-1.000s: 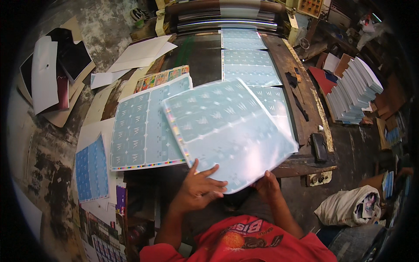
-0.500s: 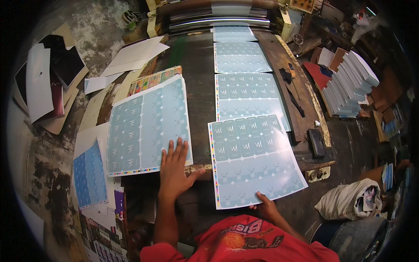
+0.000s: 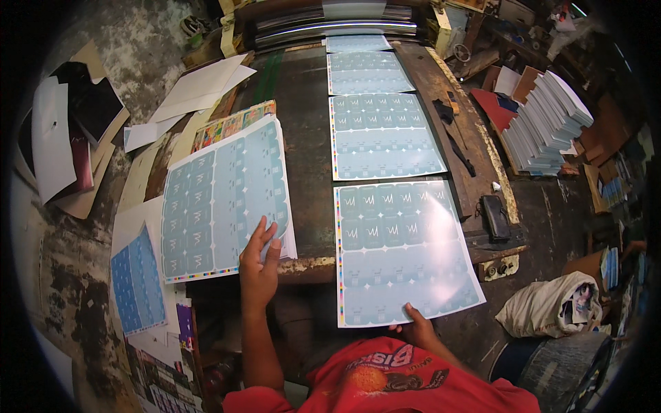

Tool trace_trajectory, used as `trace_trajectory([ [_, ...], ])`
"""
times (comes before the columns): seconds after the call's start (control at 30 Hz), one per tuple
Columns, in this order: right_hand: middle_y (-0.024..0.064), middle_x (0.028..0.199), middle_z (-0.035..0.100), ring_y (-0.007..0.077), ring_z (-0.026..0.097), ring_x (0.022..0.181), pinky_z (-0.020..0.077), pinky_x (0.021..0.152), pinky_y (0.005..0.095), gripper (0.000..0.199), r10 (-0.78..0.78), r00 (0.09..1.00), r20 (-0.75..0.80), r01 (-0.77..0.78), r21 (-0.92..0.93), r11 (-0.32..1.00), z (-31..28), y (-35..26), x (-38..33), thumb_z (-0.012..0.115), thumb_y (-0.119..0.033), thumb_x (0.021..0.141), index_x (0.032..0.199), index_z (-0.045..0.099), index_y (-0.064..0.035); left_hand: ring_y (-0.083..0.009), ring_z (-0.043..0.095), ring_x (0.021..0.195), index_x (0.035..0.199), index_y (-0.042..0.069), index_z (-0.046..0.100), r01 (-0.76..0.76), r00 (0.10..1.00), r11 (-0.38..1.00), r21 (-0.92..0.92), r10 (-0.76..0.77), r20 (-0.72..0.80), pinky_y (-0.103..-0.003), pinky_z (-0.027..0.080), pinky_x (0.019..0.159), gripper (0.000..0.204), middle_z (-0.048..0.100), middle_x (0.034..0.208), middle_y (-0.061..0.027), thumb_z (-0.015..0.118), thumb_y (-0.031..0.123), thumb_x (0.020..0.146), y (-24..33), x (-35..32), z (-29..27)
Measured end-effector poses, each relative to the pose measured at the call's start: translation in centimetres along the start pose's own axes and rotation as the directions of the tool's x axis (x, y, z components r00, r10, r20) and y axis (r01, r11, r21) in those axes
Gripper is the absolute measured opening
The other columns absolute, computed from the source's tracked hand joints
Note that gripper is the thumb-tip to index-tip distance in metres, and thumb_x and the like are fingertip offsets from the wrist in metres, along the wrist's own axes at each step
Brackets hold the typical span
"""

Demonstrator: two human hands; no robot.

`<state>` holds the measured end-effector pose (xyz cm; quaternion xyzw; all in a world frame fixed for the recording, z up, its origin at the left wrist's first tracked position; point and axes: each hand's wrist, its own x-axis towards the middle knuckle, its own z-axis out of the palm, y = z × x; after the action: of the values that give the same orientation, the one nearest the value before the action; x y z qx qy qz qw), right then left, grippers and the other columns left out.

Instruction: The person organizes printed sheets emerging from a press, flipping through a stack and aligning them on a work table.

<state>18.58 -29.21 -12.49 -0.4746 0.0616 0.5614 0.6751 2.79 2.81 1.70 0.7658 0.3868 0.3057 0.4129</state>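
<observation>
My right hand (image 3: pixel 415 325) pinches the lower edge of a glossy pale blue-green printed sheet (image 3: pixel 406 261), thumb on top and fingers beneath. The sheet spans the front edge of a dark machine bed. To the left, my left hand (image 3: pixel 259 265) is at the lower right corner of a stack of matching printed sheets (image 3: pixel 220 199). Its fingers and thumb close on the top sheet's edge, which bends up slightly. Beyond the sheet in my right hand, more of the same sheets, such as one printed sheet (image 3: pixel 385 138), lie in a line up to the rollers (image 3: pixel 337 29).
White paper sheets (image 3: pixel 196 89) and a darker blue printed sheet (image 3: pixel 138 282) lie on the left. A black pouch (image 3: pixel 494 217) rests on the bed's right edge. Tall paper stacks (image 3: pixel 551 127) and a white sack (image 3: pixel 551 303) stand further right.
My left hand has gone from lying spread on the stack to gripping the top sheet's corner. The sheet in my right hand has straightened and come away from the sheet behind it.
</observation>
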Motion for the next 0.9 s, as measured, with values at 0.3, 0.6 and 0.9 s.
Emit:
trace_trajectory([
  [0.3,0.0133,0.089,0.063,0.0222,0.062,0.073,0.0500,0.067,0.0343,0.039,-0.101,0.994,0.027,0.098,0.117,0.988,1.8,-3.0,4.4,0.047,-0.036,0.102,0.116,0.052,0.0003,-0.0239,0.061,0.117,0.147,0.001,0.038,-0.055,0.991,0.990,-0.133,0.038,-0.131,-0.035,0.041,0.105,0.055,0.068,0.117,-0.0207,0.059,0.012,0.097,-0.5,0.2,1.5],
  [0.6,0.0127,0.084,0.063,0.0204,0.058,0.070,0.0521,0.075,0.0407,0.045,-0.162,0.987,-0.006,0.160,0.202,0.966,3.3,-5.3,9.4,0.043,-0.045,0.102,0.114,0.052,-0.0022,-0.0143,0.070,0.097,0.128,0.007,0.062,-0.220,0.946,0.897,0.384,0.292,-0.138,-0.038,0.035,0.101,0.038,0.075,0.097,-0.0058,0.068,0.017,0.091,-0.4,-1.7,1.5],
  [0.9,0.0130,0.105,0.063,0.0186,0.060,0.078,0.0531,0.077,0.0418,0.047,-0.319,0.941,-0.110,0.332,0.144,0.932,4.6,-4.4,11.2,0.042,-0.045,0.102,0.133,0.040,-0.0090,-0.0247,0.067,0.103,0.111,0.001,0.069,-0.200,0.972,0.974,0.111,0.211,-0.102,-0.037,0.046,0.097,0.023,0.071,0.112,-0.0169,0.063,0.017,0.096,-1.5,-2.0,-0.4],
])
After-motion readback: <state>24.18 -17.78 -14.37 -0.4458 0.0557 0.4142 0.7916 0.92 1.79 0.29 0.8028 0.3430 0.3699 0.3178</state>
